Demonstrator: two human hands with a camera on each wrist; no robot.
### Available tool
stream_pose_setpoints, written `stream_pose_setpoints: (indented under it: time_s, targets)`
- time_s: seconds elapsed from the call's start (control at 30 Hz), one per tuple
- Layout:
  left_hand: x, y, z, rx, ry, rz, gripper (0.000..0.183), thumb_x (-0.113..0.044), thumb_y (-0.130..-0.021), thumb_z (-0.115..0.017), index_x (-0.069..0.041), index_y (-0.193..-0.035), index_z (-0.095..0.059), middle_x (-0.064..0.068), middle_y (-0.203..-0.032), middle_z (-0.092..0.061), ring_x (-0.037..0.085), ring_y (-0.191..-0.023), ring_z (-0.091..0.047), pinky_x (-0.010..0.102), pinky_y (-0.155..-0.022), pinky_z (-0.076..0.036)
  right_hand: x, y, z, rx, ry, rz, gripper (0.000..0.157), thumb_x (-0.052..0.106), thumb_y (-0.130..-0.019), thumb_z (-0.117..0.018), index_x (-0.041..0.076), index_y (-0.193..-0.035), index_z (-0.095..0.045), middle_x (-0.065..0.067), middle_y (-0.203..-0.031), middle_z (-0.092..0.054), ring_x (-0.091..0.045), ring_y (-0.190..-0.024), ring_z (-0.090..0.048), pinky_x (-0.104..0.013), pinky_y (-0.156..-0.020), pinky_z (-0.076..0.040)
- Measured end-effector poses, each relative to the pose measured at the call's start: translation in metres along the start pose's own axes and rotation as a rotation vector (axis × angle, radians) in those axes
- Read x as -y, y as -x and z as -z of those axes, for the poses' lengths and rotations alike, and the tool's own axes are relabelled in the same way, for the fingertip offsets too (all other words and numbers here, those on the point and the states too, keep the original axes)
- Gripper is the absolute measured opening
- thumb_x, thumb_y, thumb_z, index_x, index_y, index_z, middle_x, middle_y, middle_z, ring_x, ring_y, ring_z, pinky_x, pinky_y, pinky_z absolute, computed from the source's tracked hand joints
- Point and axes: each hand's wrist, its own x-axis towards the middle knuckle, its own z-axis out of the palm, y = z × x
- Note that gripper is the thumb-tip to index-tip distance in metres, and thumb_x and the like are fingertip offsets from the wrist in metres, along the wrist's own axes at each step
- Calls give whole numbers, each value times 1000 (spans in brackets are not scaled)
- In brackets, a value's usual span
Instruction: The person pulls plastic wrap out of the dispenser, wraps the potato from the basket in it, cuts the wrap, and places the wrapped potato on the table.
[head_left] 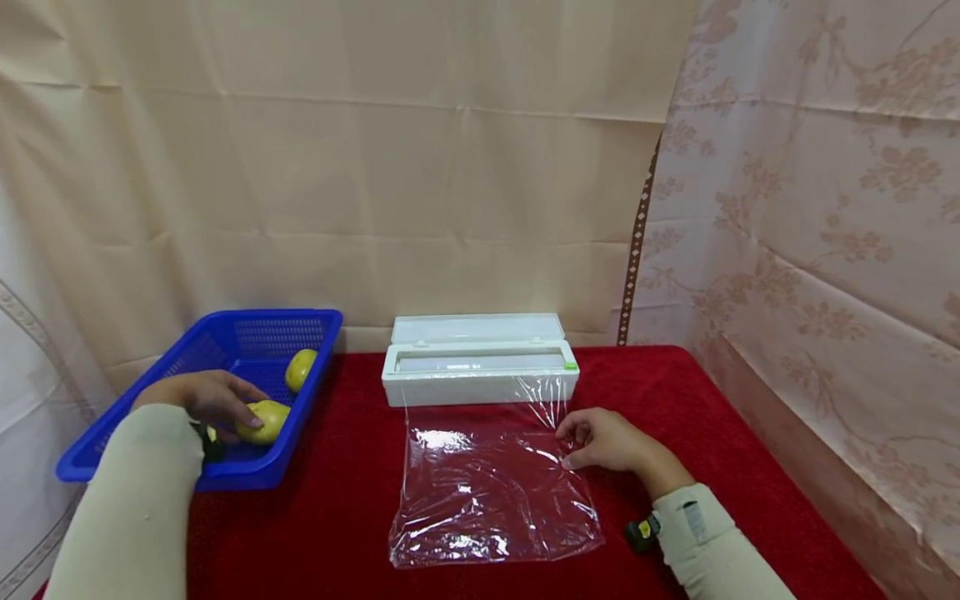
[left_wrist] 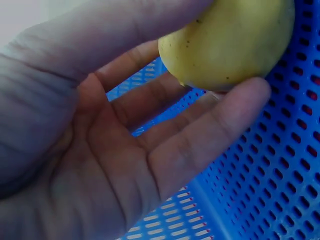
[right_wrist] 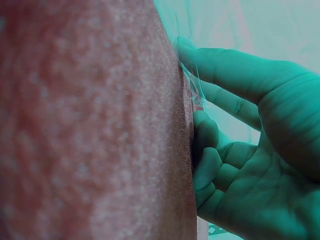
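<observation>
Glossily crinkled film (head_left: 480,500), smooth rounded fruit (head_left: 272,422), plush red cloth (head_left: 337,533)

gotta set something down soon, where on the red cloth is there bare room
Bare red cloth shows between the blue perforated plastic basket and the clear plastic film, and right of the white rectangular box, beyond the right hand. Crowded: the film's right edge, which that hand pinches, and the basket's near end, where the left hand grips a yellow oval fruit.

Glare on film (head_left: 468,508), green-tinted right-wrist view
</observation>
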Motion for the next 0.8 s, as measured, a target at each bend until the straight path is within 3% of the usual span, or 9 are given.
stream_pose_setpoints:
  time_s: [0.1, 0.4, 0.8]
  targets:
    - [3, 0, -1, -6, 9, -7, 60, -11, -93, -75, 11, -143, -51, 9, -115, -73, 23, -105, -70, 45, -94, -58, 2, 0, 0, 0, -1, 6, 33, 22, -78, -91, 17, -106, -74, -5, -86, -64, -19, -79, -55, -35, -67, -47]
    - [6, 6, 4, -55, 42, -71, 63, -15, -95, -75, 11, -145, -48, 6, -116, -73, 19, -104, -69, 42, -92, -59, 2, -1, -2, -1, 7, 4, 33, 21, -78, -91, 17, -105, -74, -5, -85, -64, -20, -79, -55, -36, -68, -46]
    - [-23, 21, 3, -295, 190, -277, 75, -14, -94, -77, 11, -153, -37, -4, -113, -72, 11, -101, -71, 38, -92, -60, 1, 0, -1, -13, 24, 18, 35, 20, -76, -92, 16, -107, -75, -7, -85, -63, -20, -79, -55, -35, -67, -47]
